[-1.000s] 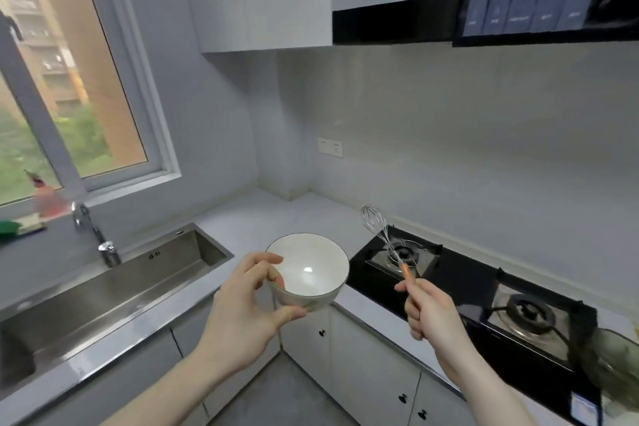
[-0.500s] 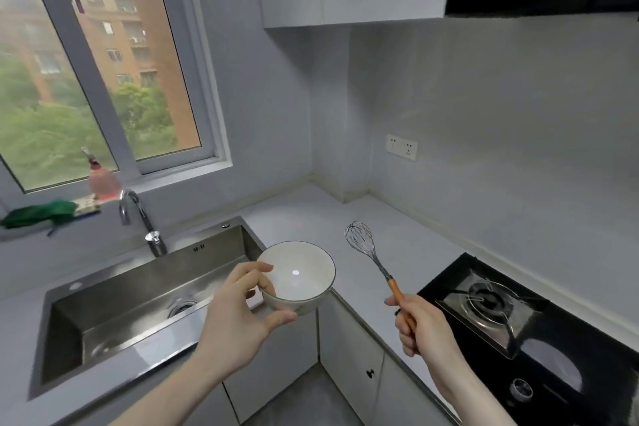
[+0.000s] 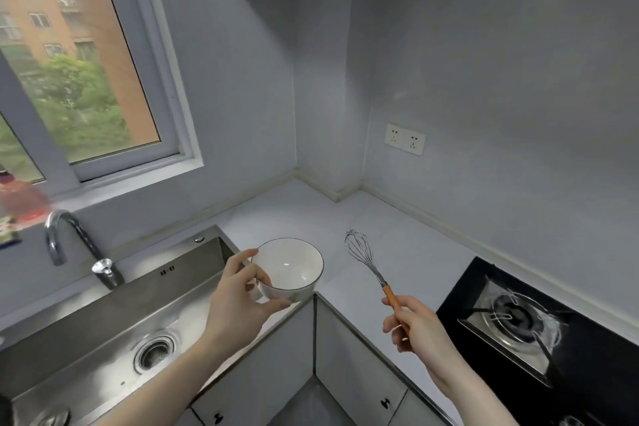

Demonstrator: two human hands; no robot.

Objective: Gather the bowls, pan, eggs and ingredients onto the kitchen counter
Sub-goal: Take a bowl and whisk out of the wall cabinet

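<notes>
**Bowl and whisk held above the corner counter**

Bowl (image 3: 289,268), white with a thin dark rim, sits in the person's left hand (image 3: 238,304) just left of centre, held in the air over the front edge of the kitchen counter (image 3: 311,211), where the sink meets the corner. The fingers curl round its near side: the thumb lies under the base, the forefinger hooks up to the rim at about 9 o'clock. The bowl is tipped slightly toward the person, so its inside shows, with nothing in it.

At 4 o'clock from the bowl, the right hand (image 3: 415,328) grips the orange handle of a wire whisk (image 3: 366,259), fingers wrapped tight round it. The whisk slants up toward 11 o'clock, its wire head above the pale counter, close beside the bowl but not touching it.

At 8 o'clock lies the steel sink (image 3: 103,322) with its drain, and a curved tap (image 3: 65,235) stands behind it at 9 o'clock. A window (image 3: 79,62) fills the 10 o'clock area. At 4 o'clock a black gas hob (image 3: 518,322) sits in the counter. A double wall socket (image 3: 404,139) is fixed at 2 o'clock, and white base cabinets (image 3: 345,356) run below the counter at 6 o'clock.
</notes>
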